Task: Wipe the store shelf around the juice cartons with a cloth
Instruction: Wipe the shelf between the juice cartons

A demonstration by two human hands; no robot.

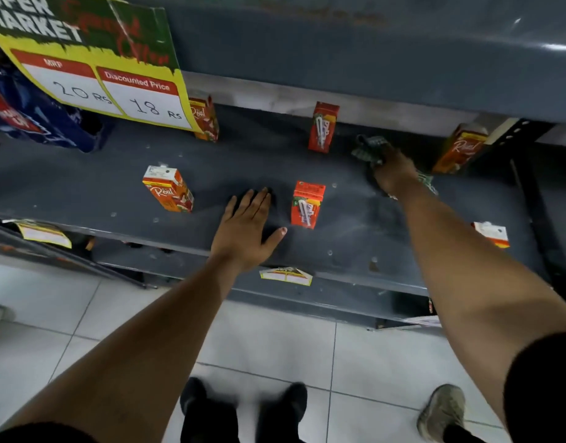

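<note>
Several small orange juice cartons stand apart on a dark grey shelf (83,174). One carton (168,193) is front left, one (307,204) front middle, one (323,127) at the back, one (460,148) back right, one (206,118) under the sign. My right hand (395,174) presses a green checked cloth (369,148) on the shelf between the back carton and the back right carton. My left hand (246,231) lies flat with fingers spread on the shelf, just left of the front middle carton.
A yellow and green price sign (99,62) hangs over the shelf's left back. Blue packets (35,123) sit at far left. A carton (492,233) lies near the right front edge. A black upright (531,193) bounds the right. Another person's shoe (441,410) is on the tiled floor.
</note>
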